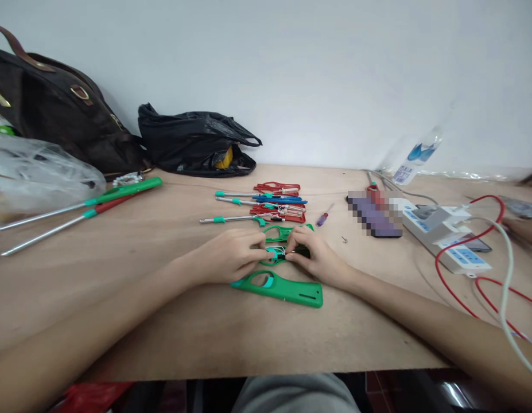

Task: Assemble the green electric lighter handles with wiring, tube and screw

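Observation:
My left hand (pixel 235 253) and my right hand (pixel 314 255) meet over an opened green lighter handle (pixel 272 253) with white wires and a black part inside. The left fingers are closed at its teal trigger end. Thumb and forefinger of my right hand pinch near the black part; the fingers partly cover it. Just in front lies a green lighter handle (pixel 287 289) with a teal trigger. Right behind my hands is another green handle piece (pixel 279 233). Farther back are red handle pieces (pixel 278 187), a blue one (pixel 283 200) and metal lighter tubes (pixel 210 220).
A small purple screwdriver (pixel 322 219) and tiny screws (pixel 344 240) lie to the right. Beyond them are a phone (pixel 373 215), a power strip (pixel 453 246) with cables, and a bottle (pixel 418 155). Long lighters (pixel 128 189), bags (pixel 192 143) and another person's hand (pixel 524 229) are around.

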A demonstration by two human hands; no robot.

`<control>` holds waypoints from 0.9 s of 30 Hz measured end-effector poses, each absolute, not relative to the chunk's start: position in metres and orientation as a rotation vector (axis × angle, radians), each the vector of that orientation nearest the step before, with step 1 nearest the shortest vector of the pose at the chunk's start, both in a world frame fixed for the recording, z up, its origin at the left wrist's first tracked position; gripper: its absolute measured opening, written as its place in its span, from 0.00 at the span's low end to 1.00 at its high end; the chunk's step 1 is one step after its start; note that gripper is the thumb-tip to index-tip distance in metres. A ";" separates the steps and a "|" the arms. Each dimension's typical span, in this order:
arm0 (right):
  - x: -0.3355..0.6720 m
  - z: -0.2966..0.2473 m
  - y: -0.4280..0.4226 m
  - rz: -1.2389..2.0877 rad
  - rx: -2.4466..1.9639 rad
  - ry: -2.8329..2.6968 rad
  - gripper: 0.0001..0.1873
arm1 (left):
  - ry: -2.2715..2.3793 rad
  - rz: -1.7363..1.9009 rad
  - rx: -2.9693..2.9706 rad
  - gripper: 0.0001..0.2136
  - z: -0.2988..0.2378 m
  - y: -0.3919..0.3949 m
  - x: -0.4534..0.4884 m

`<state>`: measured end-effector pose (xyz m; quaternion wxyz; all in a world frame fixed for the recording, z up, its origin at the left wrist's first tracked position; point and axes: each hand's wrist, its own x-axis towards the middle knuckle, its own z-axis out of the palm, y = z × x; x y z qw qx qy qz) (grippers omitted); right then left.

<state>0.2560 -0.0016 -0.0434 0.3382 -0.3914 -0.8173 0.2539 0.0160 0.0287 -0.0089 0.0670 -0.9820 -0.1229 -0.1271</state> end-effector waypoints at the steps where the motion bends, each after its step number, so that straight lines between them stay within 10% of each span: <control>1: 0.256 -0.044 0.000 0.717 -1.034 -2.097 0.07 | -0.369 -0.361 -2.971 0.14 -0.007 0.028 0.016; 12: 0.256 -0.042 0.014 1.106 -1.065 -1.915 0.09 | -0.435 -0.282 -3.094 0.14 0.005 0.023 0.015; 27: 0.273 -0.035 0.015 0.773 -0.798 -2.298 0.05 | -0.491 -0.286 -3.126 0.14 0.005 0.024 0.013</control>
